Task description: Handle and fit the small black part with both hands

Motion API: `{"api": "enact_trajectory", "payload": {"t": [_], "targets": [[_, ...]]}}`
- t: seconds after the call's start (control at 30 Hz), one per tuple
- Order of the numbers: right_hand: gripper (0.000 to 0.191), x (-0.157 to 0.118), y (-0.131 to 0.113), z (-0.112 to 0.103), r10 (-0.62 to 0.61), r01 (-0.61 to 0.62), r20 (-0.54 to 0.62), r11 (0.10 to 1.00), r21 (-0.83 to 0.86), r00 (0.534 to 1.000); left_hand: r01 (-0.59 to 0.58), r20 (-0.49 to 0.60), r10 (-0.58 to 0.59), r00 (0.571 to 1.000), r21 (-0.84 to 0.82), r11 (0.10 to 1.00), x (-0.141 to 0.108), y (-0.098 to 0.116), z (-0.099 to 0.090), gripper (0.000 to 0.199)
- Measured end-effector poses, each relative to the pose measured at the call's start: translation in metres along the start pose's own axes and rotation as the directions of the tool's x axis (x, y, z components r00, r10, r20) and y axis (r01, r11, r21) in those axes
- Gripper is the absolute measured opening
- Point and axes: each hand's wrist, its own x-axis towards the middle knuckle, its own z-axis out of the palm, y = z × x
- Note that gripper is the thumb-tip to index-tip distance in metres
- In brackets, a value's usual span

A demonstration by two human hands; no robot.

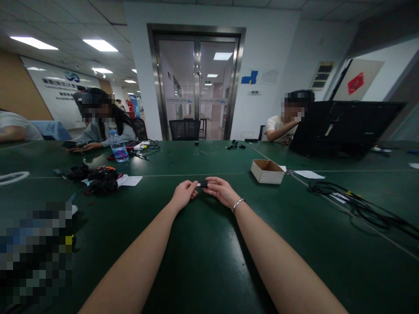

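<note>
A small black piece with a silver metal end (204, 185) is held between my hands, just above the green table (196, 244). Its exact kind is too small to make out. My left hand (184, 194) pinches the silver end between thumb and fingers. At the black end, my right hand (221, 192) closes its thumb and fingertips round the piece; a silver bracelet (238, 205) sits on that wrist. Part of the piece is hidden by the fingers.
An open cardboard box (267, 172) stands right of my hands, with black cables (356, 205) beyond it. Left lie a dark bundle (101, 179) and a water bottle (119, 146). Small black pieces (234, 145) lie farther back. People sit across the table; a large monitor (343, 128) stands right.
</note>
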Motion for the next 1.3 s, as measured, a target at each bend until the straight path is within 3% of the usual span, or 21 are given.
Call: {"api": "enact_trajectory", "payload": {"t": [0.73, 0.97, 1.1, 1.3], "targets": [[0.025, -0.001, -0.001, -0.001, -0.008, 0.008, 0.003, 1.0, 0.02, 1.0, 0.01, 0.047, -0.015, 0.999, 0.092, 0.996, 0.001, -0.004, 0.003, 0.05], [0.015, -0.002, -0.003, 0.006, 0.048, -0.05, -0.066, 0.999, -0.015, 0.997, -0.016, 0.055, 0.011, 0.998, 0.083, 0.996, 0.0, -0.005, 0.003, 0.041], [0.011, 0.0, -0.002, 0.008, 0.038, -0.044, -0.068, 0.996, -0.074, 0.997, -0.084, 0.064, 0.083, 0.995, 0.023, 0.996, -0.003, -0.002, 0.003, 0.034], [0.014, 0.0, -0.003, 0.013, 0.063, -0.074, -0.078, 0.987, -0.144, 0.995, -0.177, 0.056, 0.177, 0.983, 0.002, 0.984, -0.004, 0.0, 0.002, 0.04]]}}
